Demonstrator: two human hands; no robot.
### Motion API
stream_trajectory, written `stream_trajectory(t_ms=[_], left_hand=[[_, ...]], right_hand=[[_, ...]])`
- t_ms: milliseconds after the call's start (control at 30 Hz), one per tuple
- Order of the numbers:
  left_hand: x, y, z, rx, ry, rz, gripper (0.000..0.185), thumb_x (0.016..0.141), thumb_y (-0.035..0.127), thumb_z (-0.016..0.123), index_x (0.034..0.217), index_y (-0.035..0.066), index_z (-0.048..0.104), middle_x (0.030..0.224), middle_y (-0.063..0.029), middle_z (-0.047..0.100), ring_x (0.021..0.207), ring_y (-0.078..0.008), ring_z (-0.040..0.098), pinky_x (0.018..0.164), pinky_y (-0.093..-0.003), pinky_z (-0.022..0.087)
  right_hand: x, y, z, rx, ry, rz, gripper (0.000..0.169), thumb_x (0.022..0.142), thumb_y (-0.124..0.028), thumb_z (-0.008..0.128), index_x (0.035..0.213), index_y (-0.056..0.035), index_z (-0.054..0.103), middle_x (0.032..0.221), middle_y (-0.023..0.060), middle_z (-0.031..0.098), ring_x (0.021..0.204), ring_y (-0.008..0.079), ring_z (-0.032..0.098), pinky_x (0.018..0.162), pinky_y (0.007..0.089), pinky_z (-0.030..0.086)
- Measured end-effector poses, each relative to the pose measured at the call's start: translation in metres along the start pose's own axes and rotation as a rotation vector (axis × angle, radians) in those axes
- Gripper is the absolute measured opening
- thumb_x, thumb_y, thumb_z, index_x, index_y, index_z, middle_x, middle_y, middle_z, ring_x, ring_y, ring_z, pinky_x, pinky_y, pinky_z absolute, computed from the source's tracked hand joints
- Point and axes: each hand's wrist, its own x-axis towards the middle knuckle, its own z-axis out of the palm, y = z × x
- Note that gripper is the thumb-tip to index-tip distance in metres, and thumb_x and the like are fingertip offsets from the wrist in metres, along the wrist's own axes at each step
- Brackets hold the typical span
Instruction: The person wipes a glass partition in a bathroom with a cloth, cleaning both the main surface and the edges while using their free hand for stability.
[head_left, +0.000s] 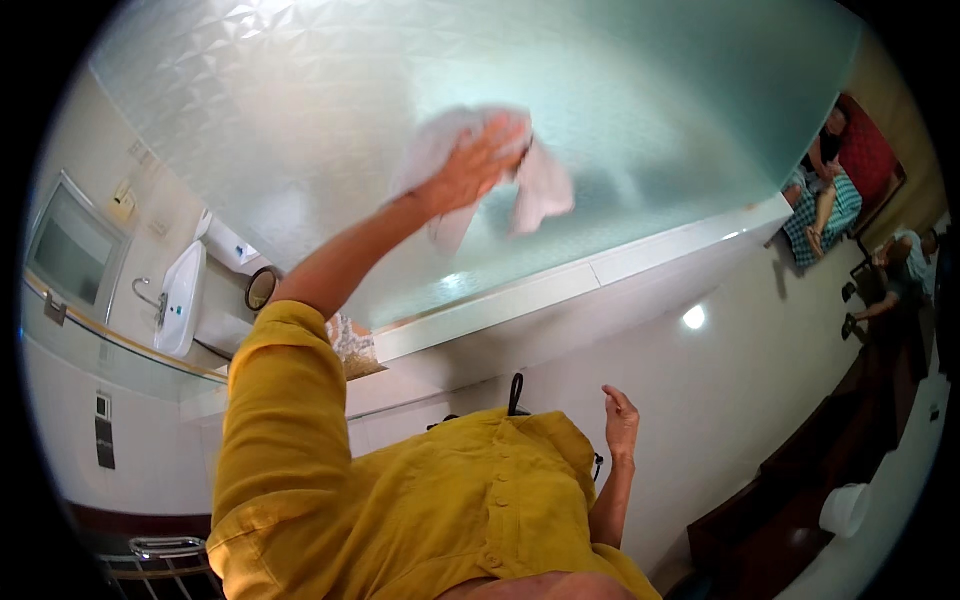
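My left hand (480, 161) presses a pale pink cloth (544, 191) flat against a textured, frosted glass panel (315, 150). The fingers are spread over the cloth, and part of it hangs down on the right side of the hand. The hand and cloth look slightly blurred. My right hand (622, 420) is held low on the right side of my yellow shirt, away from the glass, with its fingers loosely bent and nothing visible in it.
A white tiled ledge (525, 296) runs under the glass. Left are a washbasin (184, 300), a mirror (75, 247) and a clear glass edge. At right, people sit beyond the panel, near dark wooden furniture (795, 457) and a white bucket (844, 510).
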Motion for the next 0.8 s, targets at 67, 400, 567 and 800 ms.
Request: stream_trajectory(t_ms=[67,400,567,800], left_hand=[[-0.022,0.031,0.059,0.016,0.003,0.180,0.063,0.082,0.029,0.056,0.140,0.017,0.033,0.152,-0.0038,0.017,0.140,-0.0244,0.015,0.099,-0.0480,0.026],[-0.148,0.090,0.192,-0.612,-0.172,0.224,0.045,0.082,0.003,0.048,0.127,0.010,0.048,0.147,-0.0107,0.028,0.139,-0.0257,0.018,0.111,-0.0426,0.018],[-0.070,0.077,0.116,-0.305,-0.271,0.118,0.045,0.082,0.001,0.049,0.126,0.011,0.051,0.146,-0.0086,0.030,0.140,-0.0255,0.016,0.110,-0.0501,0.016],[0.103,0.066,0.043,-0.187,-0.118,0.011,0.065,0.076,0.015,0.065,0.136,0.019,0.041,0.150,-0.0039,0.022,0.140,-0.0241,0.011,0.107,-0.0571,0.016]], right_hand=[[-0.012,0.010,-0.019,-0.019,0.074,-0.002,0.022,0.092,-0.010,0.050,0.109,-0.0042,0.063,0.100,0.0054,0.065,0.087,0.0128,0.055,0.082,0.0261,0.043],[-0.086,0.053,-0.088,-0.051,0.288,0.142,0.023,0.091,-0.008,0.049,0.108,-0.0007,0.062,0.103,0.0094,0.066,0.095,0.0159,0.059,0.085,0.0281,0.045],[-0.092,0.072,-0.091,-0.057,0.283,0.193,0.024,0.091,-0.010,0.049,0.109,0.0000,0.062,0.104,0.0105,0.065,0.097,0.0165,0.059,0.087,0.0282,0.044],[-0.025,0.045,-0.107,-0.037,0.262,0.158,0.025,0.092,-0.013,0.049,0.109,-0.0003,0.062,0.102,0.0090,0.066,0.093,0.0155,0.058,0.085,0.0276,0.043]])
